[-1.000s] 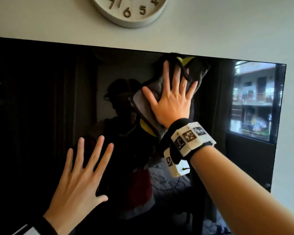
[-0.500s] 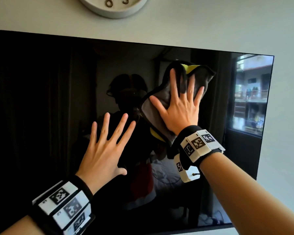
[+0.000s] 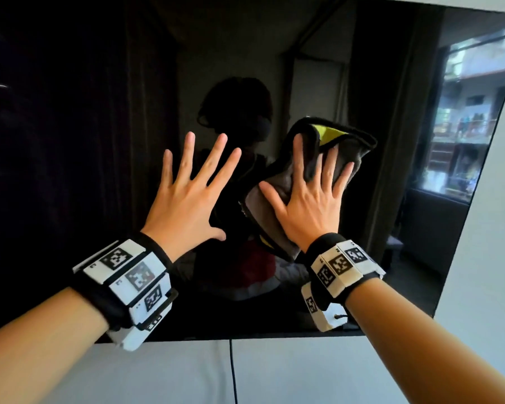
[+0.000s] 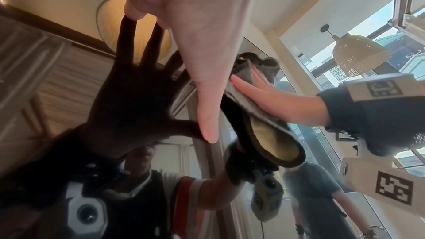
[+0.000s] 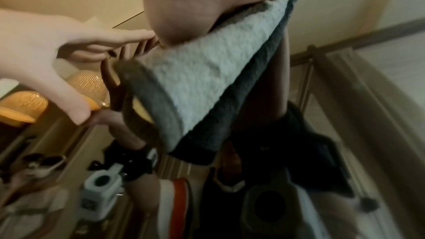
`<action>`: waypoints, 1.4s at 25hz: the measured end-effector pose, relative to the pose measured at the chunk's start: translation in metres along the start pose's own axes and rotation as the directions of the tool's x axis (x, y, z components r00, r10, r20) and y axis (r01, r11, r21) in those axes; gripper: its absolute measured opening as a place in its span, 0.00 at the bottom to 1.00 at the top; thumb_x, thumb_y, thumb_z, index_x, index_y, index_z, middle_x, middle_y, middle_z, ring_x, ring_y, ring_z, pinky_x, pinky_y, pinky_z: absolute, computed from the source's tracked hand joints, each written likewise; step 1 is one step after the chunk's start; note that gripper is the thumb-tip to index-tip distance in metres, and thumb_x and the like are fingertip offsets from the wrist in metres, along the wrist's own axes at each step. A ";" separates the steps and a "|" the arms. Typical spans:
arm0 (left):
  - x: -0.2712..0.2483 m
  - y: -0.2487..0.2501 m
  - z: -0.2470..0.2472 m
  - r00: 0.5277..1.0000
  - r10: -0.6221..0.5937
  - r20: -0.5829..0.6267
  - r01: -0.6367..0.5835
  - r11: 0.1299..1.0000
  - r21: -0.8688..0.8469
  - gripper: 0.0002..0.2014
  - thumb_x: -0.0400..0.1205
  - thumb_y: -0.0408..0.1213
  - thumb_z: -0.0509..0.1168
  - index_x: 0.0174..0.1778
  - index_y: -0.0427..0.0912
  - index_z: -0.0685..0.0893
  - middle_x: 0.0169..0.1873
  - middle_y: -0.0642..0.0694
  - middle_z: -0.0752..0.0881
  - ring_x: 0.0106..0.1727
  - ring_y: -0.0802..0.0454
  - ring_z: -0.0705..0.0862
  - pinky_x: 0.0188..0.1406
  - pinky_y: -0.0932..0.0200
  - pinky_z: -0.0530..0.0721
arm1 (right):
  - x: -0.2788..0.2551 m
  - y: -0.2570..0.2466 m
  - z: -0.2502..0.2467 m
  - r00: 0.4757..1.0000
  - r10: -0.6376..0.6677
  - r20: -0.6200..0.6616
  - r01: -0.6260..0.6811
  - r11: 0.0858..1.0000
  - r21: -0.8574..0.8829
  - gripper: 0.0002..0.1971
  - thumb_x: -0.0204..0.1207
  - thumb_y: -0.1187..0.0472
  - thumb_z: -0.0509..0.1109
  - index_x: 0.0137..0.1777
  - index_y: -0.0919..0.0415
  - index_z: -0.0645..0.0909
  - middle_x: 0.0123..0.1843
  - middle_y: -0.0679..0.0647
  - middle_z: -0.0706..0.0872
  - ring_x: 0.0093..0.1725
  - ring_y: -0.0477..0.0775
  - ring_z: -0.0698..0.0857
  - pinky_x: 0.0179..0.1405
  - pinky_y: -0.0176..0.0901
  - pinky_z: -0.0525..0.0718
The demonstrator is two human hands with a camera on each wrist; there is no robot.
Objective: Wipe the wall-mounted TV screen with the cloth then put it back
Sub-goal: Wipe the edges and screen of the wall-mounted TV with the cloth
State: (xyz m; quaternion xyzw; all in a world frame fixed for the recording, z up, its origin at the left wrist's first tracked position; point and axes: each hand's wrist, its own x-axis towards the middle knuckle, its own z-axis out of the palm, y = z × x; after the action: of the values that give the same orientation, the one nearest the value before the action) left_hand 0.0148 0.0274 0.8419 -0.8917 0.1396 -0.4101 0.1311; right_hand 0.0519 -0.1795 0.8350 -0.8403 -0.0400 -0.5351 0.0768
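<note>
Right hand [image 3: 306, 199] lies flat, fingers straight and spread, pressing a grey cloth [image 3: 277, 205] with black trim and yellow underside against the dark TV screen [image 3: 79, 141], in the screen's right half. The cloth is bunched, its upper corner folded over so yellow shows. Left hand [image 3: 184, 196] rests on the glass just beside the cloth, fingers straight and splayed, holding nothing. Both wrists carry marker-printed bands [image 3: 129, 275]. A black cable [image 3: 232, 371] hangs down the white wall [image 3: 484, 258] below the screen's lower edge.
</note>
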 end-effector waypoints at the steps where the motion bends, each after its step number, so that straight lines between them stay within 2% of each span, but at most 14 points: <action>1: 0.000 0.001 0.000 1.000 -0.002 0.001 0.002 1.000 -0.004 0.72 0.55 0.64 0.80 0.86 0.49 0.39 0.86 0.44 0.37 0.84 0.28 0.39 0.78 0.22 0.53 | -0.002 0.005 0.000 1.000 -0.010 0.004 0.010 1.000 -0.014 0.43 0.76 0.27 0.48 0.85 0.52 0.46 0.85 0.61 0.56 0.84 0.65 0.48 0.80 0.73 0.42; 4: -0.002 0.002 0.001 1.000 -0.006 -0.004 0.006 1.000 -0.011 0.72 0.56 0.64 0.80 0.86 0.50 0.39 0.86 0.44 0.37 0.84 0.28 0.39 0.78 0.21 0.54 | -0.004 0.005 0.001 0.990 0.139 -0.005 -0.138 0.988 0.066 0.44 0.76 0.27 0.48 0.84 0.49 0.38 0.86 0.58 0.49 0.84 0.63 0.47 0.80 0.72 0.39; 8: -0.003 0.002 0.000 1.000 -0.016 -0.016 0.015 0.999 -0.028 0.71 0.57 0.62 0.81 0.86 0.51 0.38 0.86 0.45 0.37 0.85 0.29 0.38 0.78 0.21 0.54 | -0.033 -0.004 0.015 0.999 0.026 0.032 -0.026 1.000 0.007 0.45 0.75 0.26 0.48 0.85 0.51 0.42 0.83 0.64 0.60 0.83 0.68 0.51 0.79 0.75 0.45; 9: -0.003 0.002 0.001 1.000 -0.014 -0.014 0.014 0.999 -0.033 0.71 0.57 0.62 0.81 0.86 0.51 0.38 0.86 0.45 0.37 0.85 0.29 0.38 0.78 0.21 0.54 | -0.036 0.003 0.017 0.999 0.041 0.026 -0.041 0.999 -0.004 0.45 0.75 0.25 0.47 0.85 0.50 0.42 0.82 0.65 0.62 0.83 0.68 0.51 0.79 0.74 0.44; 12: -0.005 0.002 0.002 1.000 -0.014 -0.004 0.014 0.999 -0.050 0.69 0.59 0.62 0.80 0.86 0.51 0.38 0.86 0.46 0.36 0.85 0.30 0.38 0.78 0.21 0.53 | -0.043 0.014 0.024 0.969 0.249 0.002 -0.248 0.966 0.074 0.45 0.74 0.24 0.44 0.84 0.49 0.39 0.85 0.63 0.51 0.83 0.68 0.52 0.79 0.74 0.42; 13: -0.005 0.003 0.002 1.000 -0.018 -0.002 0.018 0.999 -0.051 0.69 0.60 0.62 0.80 0.86 0.51 0.38 0.86 0.46 0.36 0.85 0.30 0.37 0.78 0.21 0.54 | -0.051 0.012 0.028 0.966 0.258 0.004 -0.258 0.963 0.083 0.45 0.74 0.25 0.44 0.84 0.50 0.38 0.86 0.62 0.49 0.83 0.68 0.51 0.79 0.75 0.43; 17: -0.009 0.011 0.003 1.000 -0.031 -0.007 0.030 0.995 -0.092 0.66 0.64 0.57 0.80 0.86 0.49 0.38 0.86 0.45 0.36 0.85 0.31 0.37 0.78 0.20 0.53 | -0.081 0.009 0.035 0.988 0.137 0.064 -0.139 0.990 0.029 0.46 0.76 0.27 0.48 0.83 0.55 0.39 0.81 0.69 0.61 0.83 0.70 0.50 0.79 0.74 0.41; 20: -0.026 0.027 0.015 0.999 0.028 -0.034 -0.030 0.997 -0.067 0.66 0.64 0.59 0.79 0.86 0.47 0.39 0.86 0.44 0.38 0.85 0.32 0.39 0.79 0.21 0.53 | -0.089 0.009 0.039 0.980 0.197 0.035 -0.199 0.978 0.055 0.44 0.77 0.28 0.46 0.83 0.52 0.35 0.85 0.63 0.55 0.84 0.66 0.50 0.79 0.74 0.39; 23: -0.045 0.045 0.031 0.999 0.052 0.007 -0.052 0.998 -0.044 0.70 0.59 0.65 0.78 0.86 0.44 0.39 0.86 0.41 0.38 0.85 0.31 0.39 0.79 0.21 0.49 | -0.106 0.012 0.045 0.984 0.152 0.089 -0.156 0.987 0.046 0.43 0.77 0.28 0.46 0.81 0.48 0.29 0.85 0.64 0.55 0.83 0.69 0.47 0.79 0.72 0.37; 26: -0.055 0.060 0.047 0.998 0.020 0.063 -0.017 0.999 -0.052 0.74 0.56 0.66 0.80 0.85 0.44 0.36 0.86 0.41 0.35 0.84 0.30 0.37 0.78 0.20 0.47 | -0.132 0.018 0.051 0.985 0.130 0.116 -0.134 0.990 0.030 0.43 0.77 0.29 0.48 0.82 0.49 0.33 0.84 0.62 0.58 0.82 0.71 0.50 0.79 0.73 0.40; 29: -0.058 0.065 0.056 0.998 0.001 0.056 0.001 1.000 -0.026 0.76 0.54 0.64 0.81 0.85 0.43 0.35 0.85 0.40 0.35 0.84 0.29 0.37 0.77 0.19 0.48 | -0.141 0.031 0.055 0.989 0.107 0.107 -0.105 0.994 -0.021 0.44 0.76 0.29 0.49 0.84 0.54 0.40 0.78 0.70 0.67 0.80 0.73 0.58 0.79 0.72 0.43; 32: -0.058 0.062 0.061 0.999 0.010 0.037 -0.010 1.000 -0.010 0.76 0.53 0.64 0.81 0.85 0.43 0.36 0.86 0.40 0.36 0.84 0.29 0.37 0.77 0.18 0.49 | -0.132 0.043 0.057 0.949 0.311 0.044 -0.312 0.950 0.031 0.45 0.76 0.30 0.50 0.84 0.58 0.43 0.81 0.70 0.61 0.81 0.71 0.57 0.78 0.76 0.49; 33: -0.058 0.062 0.061 0.999 0.011 0.033 -0.011 1.000 -0.012 0.76 0.53 0.64 0.81 0.85 0.43 0.36 0.86 0.40 0.36 0.84 0.29 0.37 0.77 0.18 0.49 | -0.137 0.042 0.058 0.953 0.301 0.046 -0.303 0.952 0.038 0.45 0.76 0.30 0.51 0.84 0.59 0.44 0.82 0.69 0.60 0.81 0.71 0.57 0.78 0.76 0.49; 35: -0.058 0.063 0.061 1.000 0.007 0.030 -0.007 1.000 -0.018 0.76 0.52 0.63 0.82 0.86 0.44 0.37 0.86 0.40 0.37 0.84 0.29 0.38 0.77 0.18 0.48 | -0.155 0.037 0.060 0.985 0.135 0.104 -0.137 0.990 0.014 0.44 0.76 0.30 0.52 0.84 0.58 0.50 0.78 0.68 0.68 0.78 0.72 0.62 0.78 0.75 0.49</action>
State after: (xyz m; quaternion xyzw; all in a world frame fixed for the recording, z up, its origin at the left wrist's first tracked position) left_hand 0.0165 -0.0027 0.7413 -0.8984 0.1446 -0.3950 0.1266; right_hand 0.0450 -0.2033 0.6662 -0.8667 0.0079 -0.4842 0.1200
